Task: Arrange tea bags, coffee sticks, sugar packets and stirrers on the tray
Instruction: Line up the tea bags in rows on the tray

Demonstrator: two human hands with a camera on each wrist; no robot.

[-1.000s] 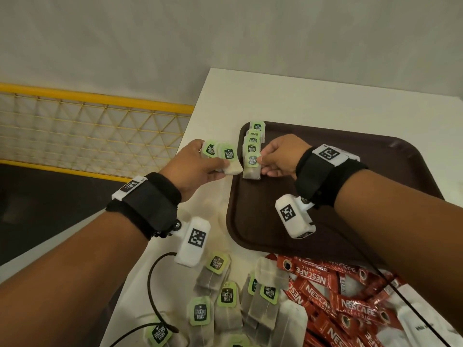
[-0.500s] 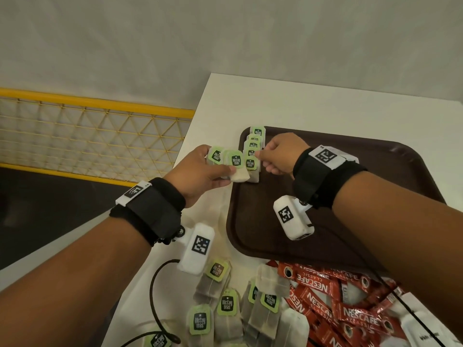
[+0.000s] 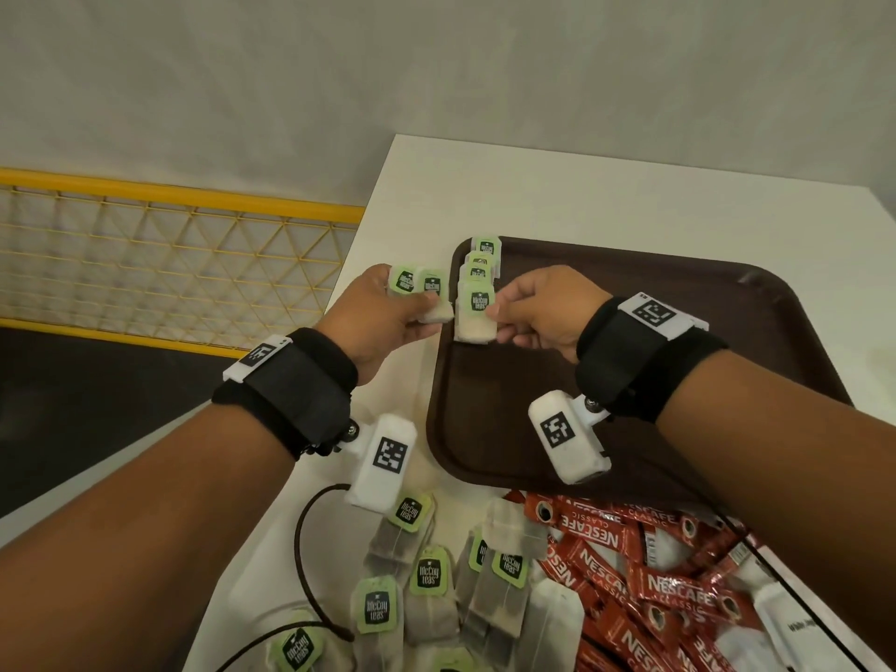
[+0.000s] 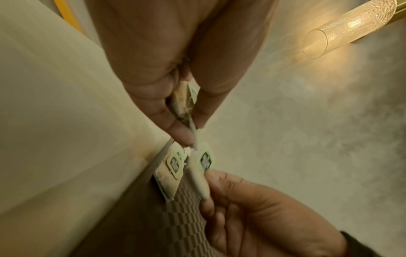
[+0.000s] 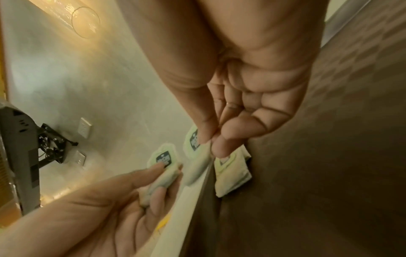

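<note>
At about eleven o'clock on the brown tray (image 3: pixel 679 303), the right hand (image 3: pixel 538 308) pinches a tea bag (image 3: pixel 477 312) at the near end of an overlapping row (image 3: pixel 480 264), while the left hand (image 3: pixel 373 317) grips two more tea bags (image 3: pixel 419 288) just off the tray's nine o'clock edge. The row hugs the rim, so a careless nudge could probably fan it crooked or tip one over the edge. The spare pair, held by their ends, may slip or tangle strings.
</note>
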